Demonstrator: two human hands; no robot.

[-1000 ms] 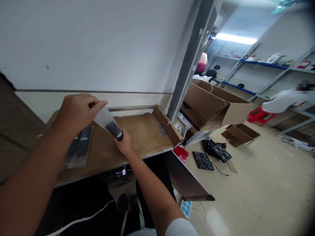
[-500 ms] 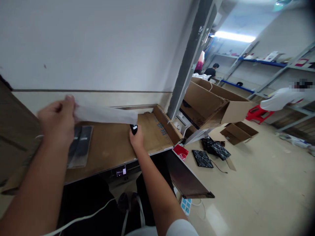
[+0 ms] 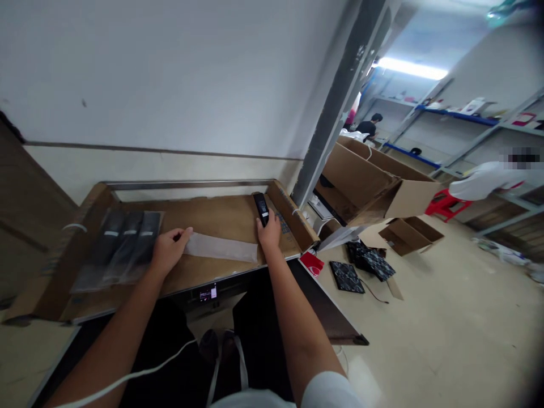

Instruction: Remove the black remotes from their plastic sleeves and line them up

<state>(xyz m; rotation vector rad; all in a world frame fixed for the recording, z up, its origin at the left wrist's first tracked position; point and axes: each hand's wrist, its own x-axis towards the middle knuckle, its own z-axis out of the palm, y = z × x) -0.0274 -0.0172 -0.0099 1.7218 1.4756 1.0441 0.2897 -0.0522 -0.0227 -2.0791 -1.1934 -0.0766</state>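
Note:
My right hand [image 3: 269,233] grips a slim black remote control [image 3: 260,208] and holds it upright over the right end of a cardboard-lined work surface [image 3: 221,212]. My left hand [image 3: 168,250] pinches the left end of a long clear plastic sleeve [image 3: 221,247], which lies flat on the cardboard between my two hands. The sleeve looks empty. Left of my left hand, several bagged black remotes [image 3: 123,241] lie side by side.
A grey pillar [image 3: 335,107] rises right of the bench. Open cardboard boxes [image 3: 374,181] and black patterned pads [image 3: 361,266] sit on the floor beyond. A person in white [image 3: 488,175] bends at far right, others stand by the shelves. A white cable [image 3: 127,379] crosses my lap.
The remote has come out of the sleeve and moved right in my right hand. My left hand has lowered the sleeve from the air onto the cardboard.

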